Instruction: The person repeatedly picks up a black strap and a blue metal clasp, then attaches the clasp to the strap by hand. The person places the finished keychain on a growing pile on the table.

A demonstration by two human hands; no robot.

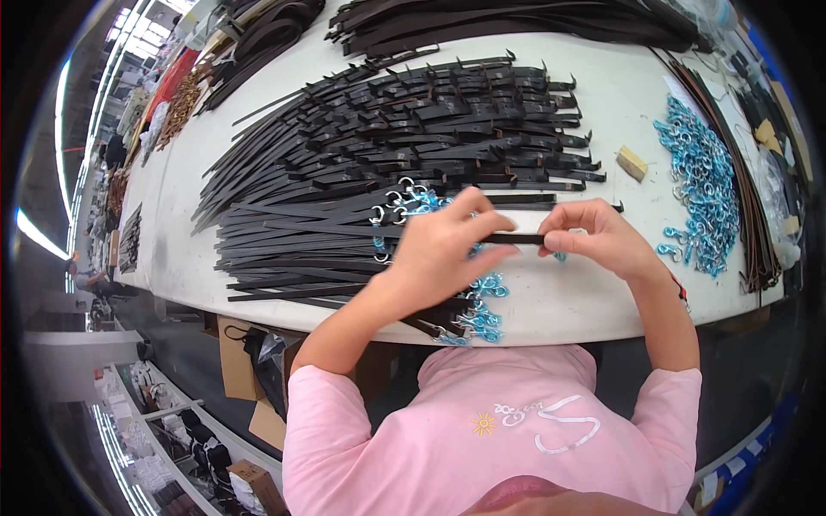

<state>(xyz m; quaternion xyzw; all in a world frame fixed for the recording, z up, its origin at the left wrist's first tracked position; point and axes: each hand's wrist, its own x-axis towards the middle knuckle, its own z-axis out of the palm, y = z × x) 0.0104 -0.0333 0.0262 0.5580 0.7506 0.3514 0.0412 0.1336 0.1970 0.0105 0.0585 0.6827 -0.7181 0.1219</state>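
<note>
- Pinching one end of a black strap (pixel 525 239) between thumb and bent fingers, the right hand (pixel 604 237) sits over the bare part of the white table (pixel 572 301).
- Reaching across from the other side, the left hand (pixel 440 245) has its thumb and fingers spread around the same strap (the fingertips are blurred, so I cannot tell whether they grasp it).
- The strap lies level between the two hands, in front of the pink shirt (pixel 447 430) and near the table's front edge.
- A small blue piece (pixel 560 256) shows just below the right fingertips; what it joins is hidden.
- Under and beside the left forearm lies a batch of dark straps (pixel 284 249), with blue and silver clips (pixel 483 322) at their right ends.
- Beyond it spreads a larger pile of black straps (pixel 379 129), their right ends bent upward.
- A yellowish block (pixel 631 163) rests between that pile and a heap of blue clips (pixel 707 193) on the right.
</note>
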